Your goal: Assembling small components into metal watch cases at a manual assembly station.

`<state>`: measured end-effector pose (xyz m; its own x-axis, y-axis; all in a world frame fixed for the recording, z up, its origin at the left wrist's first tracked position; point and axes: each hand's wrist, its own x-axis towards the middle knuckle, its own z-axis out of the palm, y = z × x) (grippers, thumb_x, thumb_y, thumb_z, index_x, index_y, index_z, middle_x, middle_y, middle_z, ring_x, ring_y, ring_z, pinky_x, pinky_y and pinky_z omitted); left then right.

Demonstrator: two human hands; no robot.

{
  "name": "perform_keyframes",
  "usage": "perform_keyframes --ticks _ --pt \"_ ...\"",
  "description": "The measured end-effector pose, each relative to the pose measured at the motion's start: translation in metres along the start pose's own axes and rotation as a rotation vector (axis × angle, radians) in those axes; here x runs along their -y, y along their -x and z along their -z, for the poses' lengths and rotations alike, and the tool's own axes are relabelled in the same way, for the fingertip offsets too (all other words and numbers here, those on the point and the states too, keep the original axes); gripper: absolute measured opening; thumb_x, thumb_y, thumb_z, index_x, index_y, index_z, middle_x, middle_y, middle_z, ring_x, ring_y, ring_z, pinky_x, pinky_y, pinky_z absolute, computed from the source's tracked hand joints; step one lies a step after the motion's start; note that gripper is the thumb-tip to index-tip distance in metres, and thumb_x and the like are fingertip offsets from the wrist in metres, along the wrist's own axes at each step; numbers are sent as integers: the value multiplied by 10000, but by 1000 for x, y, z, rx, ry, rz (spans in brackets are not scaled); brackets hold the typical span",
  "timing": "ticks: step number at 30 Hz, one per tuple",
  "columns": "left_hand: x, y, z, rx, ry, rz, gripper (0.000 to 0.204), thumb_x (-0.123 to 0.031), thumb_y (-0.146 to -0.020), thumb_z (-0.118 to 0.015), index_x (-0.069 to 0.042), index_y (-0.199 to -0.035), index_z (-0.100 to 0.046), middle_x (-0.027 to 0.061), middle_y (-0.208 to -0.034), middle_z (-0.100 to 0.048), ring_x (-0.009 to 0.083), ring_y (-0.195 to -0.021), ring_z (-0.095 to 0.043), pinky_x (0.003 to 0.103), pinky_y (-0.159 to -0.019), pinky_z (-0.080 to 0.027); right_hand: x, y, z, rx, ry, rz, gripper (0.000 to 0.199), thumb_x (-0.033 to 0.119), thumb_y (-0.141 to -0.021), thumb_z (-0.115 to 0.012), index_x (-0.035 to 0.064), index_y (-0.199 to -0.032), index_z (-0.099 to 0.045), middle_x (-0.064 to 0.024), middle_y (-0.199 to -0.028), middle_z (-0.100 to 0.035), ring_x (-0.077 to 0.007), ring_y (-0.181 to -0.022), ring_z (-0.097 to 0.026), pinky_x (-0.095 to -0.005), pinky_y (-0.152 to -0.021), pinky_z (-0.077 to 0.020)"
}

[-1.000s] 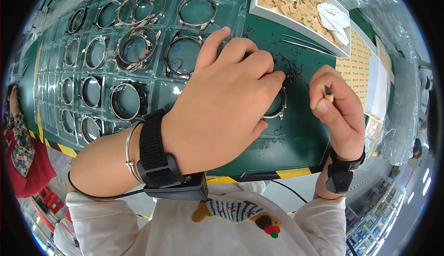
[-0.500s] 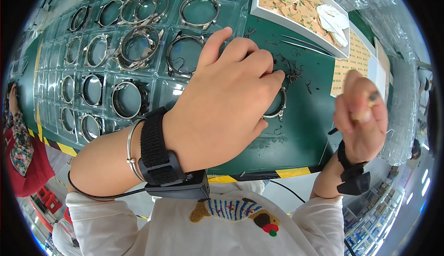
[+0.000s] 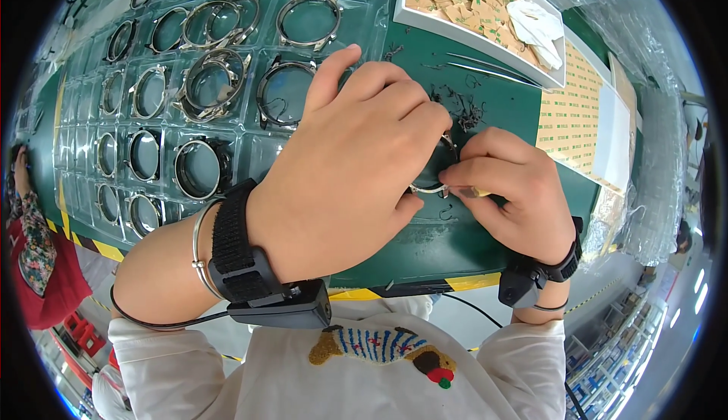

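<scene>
A round silver watch case [image 3: 431, 189] lies on the green table, mostly covered by my left hand [image 3: 349, 162]. That hand is curled over it from the left, little finger stretched away; its fingertips on the case are hidden. From the right, my right hand [image 3: 516, 192] reaches the case's right edge, thumb and forefinger pinched there. A small yellowish piece [image 3: 474, 192] shows between its fingers, too covered to name. Thin black scraps [image 3: 466, 109] are scattered just beyond the case.
At left, a clear plastic tray [image 3: 254, 136] carries several watch cases. Tweezers [image 3: 493, 70] lie before a white box [image 3: 478, 43] of tan paper pieces and a crumpled white cloth [image 3: 537, 29]. A tan patterned sheet [image 3: 565, 136] lies at right. Another person's red garment [image 3: 57, 283] shows far left.
My right hand has come down and left, from raised beside the tan sheet to the edge of the watch case. My left hand stays over the case; the view has shifted slightly.
</scene>
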<state>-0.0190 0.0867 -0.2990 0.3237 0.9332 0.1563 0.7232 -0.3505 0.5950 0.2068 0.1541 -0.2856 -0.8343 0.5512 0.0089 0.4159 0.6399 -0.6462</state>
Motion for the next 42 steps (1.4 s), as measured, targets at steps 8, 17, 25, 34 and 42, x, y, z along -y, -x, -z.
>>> perform_keyframes --ticks 8,17,25,34,42 --pt "1 0 0 -10 33 -11 526 -121 -640 -872 -94 -1123 -666 59 -1196 -577 291 -1243 -510 543 -1182 -243 0 -4 2 51 -62 5 198 -41 -743 -699 34 -926 -716 -90 -840 -637 -263 -768 -645 -343 -653 -514" --pt "1 0 0 -6 40 -4 505 -119 -636 -868 -91 -1100 -672 57 -1200 -569 286 -1229 -512 541 -1179 -246 1 -4 5 -15 -85 -19 152 -47 -745 -671 24 -879 -683 -100 -845 -663 -268 -748 -644 -326 -666 -504" --pt "1 -1 1 -14 34 -8 496 -116 -648 -859 -92 -1107 -673 55 -1189 -572 287 -1227 -514 543 -1178 -248 4 7 28 -231 -202 -90 65 -25 -811 -679 22 -849 -656 -83 -813 -643 -179 -726 -603 -288 -630 -443" --pt "1 0 2 3 33 -6 539 -122 -643 -869 -99 -1139 -658 61 -1177 -574 294 -1239 -511 546 -1175 -256 -6 6 24 -147 200 -307 110 -13 -821 -694 24 -923 -680 -86 -826 -619 -158 -750 -580 -294 -592 -408" --pt "1 -2 2 -12 30 16 569 -141 -612 -891 -102 -1123 -643 75 -1150 -577 314 -1253 -503 536 -1171 -269 5 -3 -2 -259 89 -71 243 -74 -768 -714 25 -989 -722 -90 -906 -632 -196 -718 -596 -292 -571 -432"
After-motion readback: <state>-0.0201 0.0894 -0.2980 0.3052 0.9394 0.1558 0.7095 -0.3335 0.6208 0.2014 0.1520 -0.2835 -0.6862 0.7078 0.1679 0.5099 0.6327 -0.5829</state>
